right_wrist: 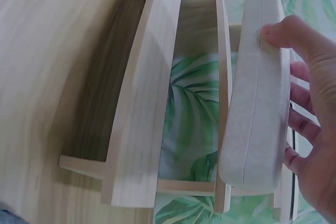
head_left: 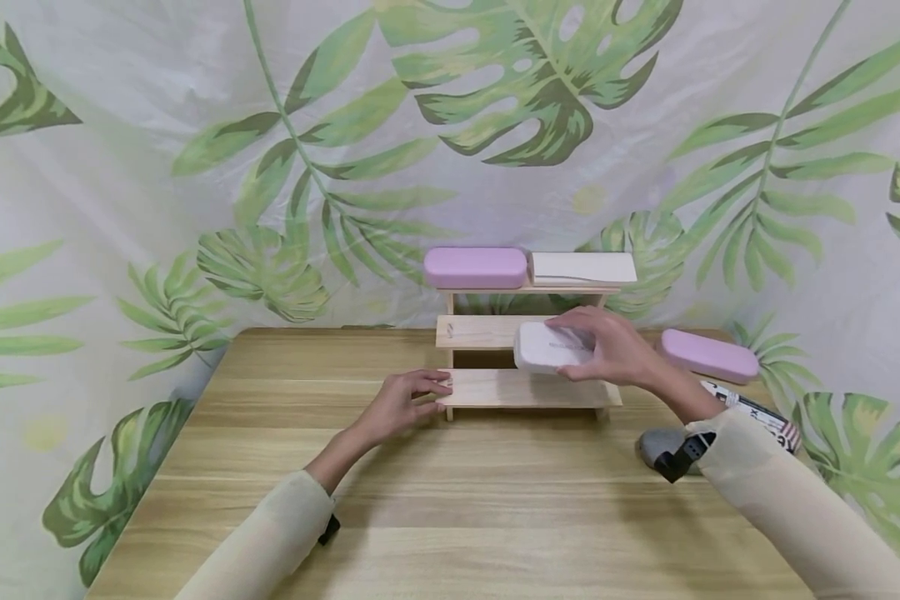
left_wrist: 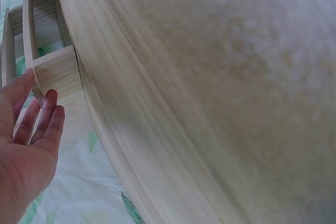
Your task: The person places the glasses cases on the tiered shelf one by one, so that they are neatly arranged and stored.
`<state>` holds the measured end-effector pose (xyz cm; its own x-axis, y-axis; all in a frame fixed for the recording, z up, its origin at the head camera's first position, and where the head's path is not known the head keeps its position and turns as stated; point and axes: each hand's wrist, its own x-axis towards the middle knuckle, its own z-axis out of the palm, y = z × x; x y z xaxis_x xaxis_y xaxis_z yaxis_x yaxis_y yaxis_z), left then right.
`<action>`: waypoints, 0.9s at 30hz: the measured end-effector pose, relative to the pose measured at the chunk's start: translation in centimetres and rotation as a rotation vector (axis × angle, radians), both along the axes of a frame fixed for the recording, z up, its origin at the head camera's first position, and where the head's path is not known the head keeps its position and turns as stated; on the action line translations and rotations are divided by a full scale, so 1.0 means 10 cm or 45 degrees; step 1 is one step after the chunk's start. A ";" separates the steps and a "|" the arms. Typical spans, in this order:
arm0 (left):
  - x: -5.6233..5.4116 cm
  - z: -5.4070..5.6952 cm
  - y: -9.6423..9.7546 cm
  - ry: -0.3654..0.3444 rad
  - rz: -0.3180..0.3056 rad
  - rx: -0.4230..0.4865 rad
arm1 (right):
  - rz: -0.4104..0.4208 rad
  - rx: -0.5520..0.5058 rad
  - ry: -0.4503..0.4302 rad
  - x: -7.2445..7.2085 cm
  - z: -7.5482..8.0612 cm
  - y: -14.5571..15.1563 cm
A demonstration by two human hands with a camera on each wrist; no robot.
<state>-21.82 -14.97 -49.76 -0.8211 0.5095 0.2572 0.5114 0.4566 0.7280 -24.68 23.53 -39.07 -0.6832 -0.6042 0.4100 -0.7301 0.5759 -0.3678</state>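
My right hand (head_left: 607, 346) grips a white glasses case (head_left: 543, 348) from its right end, with thumb and fingers on opposite sides. The case overlaps the middle tier of a small three-tier wooden shelf (head_left: 510, 388) in the head view. Faint lettering shows on its lid. My left hand (head_left: 401, 404) holds the left end of the lowest tier, fingertips right at the plank's edge. On the top tier lie a pink glasses case (head_left: 475, 267) and, beside it, a white box (head_left: 583, 267) with a dark line along its front.
Right of the shelf, another pink case (head_left: 708, 356) lies on the wooden table (head_left: 450, 517). Nearer are a printed white pouch-like item (head_left: 750, 412) and a grey rounded object (head_left: 656, 446), partly behind my right forearm. A leaf-patterned curtain (head_left: 330, 150) hangs behind the table.
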 end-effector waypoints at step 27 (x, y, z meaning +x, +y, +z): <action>-0.02 0.02 0.00 0.001 0.006 -0.041 | 0.021 0.024 -0.060 -0.29 0.04 -0.44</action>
<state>-22.00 -14.94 -49.53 -0.8234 0.5136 0.2413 0.5095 0.4822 0.7126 -27.55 19.10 -38.65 -0.6915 -0.6228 0.3660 -0.7216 0.5714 -0.3910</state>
